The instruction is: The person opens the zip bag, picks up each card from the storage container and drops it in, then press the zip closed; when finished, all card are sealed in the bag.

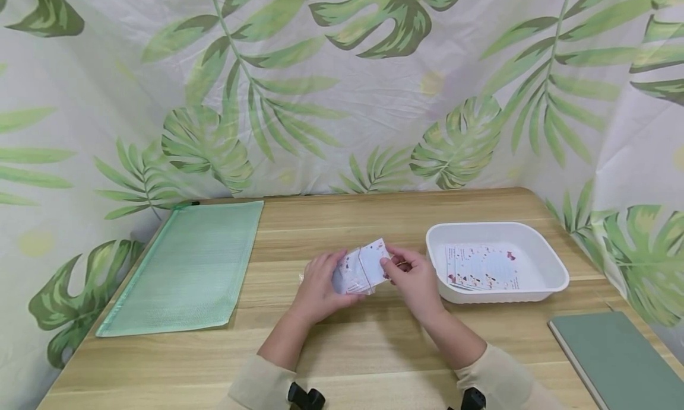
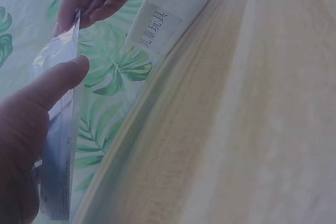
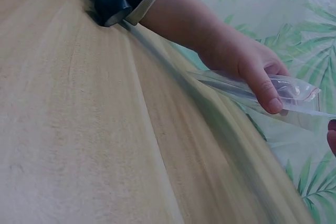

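Hands meet over the middle of the pale wooden table (image 1: pixel 374 350), both gripping one small clear plastic packet of printed cards (image 1: pixel 363 269), which is raised a little off the surface. Left hand (image 1: pixel 319 282) has its thumb (image 2: pixel 58 80) laid flat against one face of the packet with the other fingers curled behind it, so the packet is clamped from its left end; the left wrist view shows it edge-on, which suggests it is held upright so the open edge faces the other hand. Right hand (image 1: pixel 414 279) pinches the packet's right end between thumb and bent fingertips, judged to be working at the packet's mouth or flap, though the exact contact is partly hidden. Just beyond the right fingers sits a white rectangular plastic tray (image 1: pixel 556 273) with printed sheets (image 1: pixel 483 267) lying flat inside, close enough to be reached without shifting the arm. Well beyond the left fingers lies a green mesh zip pouch (image 1: pixel 187 267), flat on the table. Near the right forearm, at the table's corner, lies a grey-green hardcover notebook (image 1: pixel 620 356).
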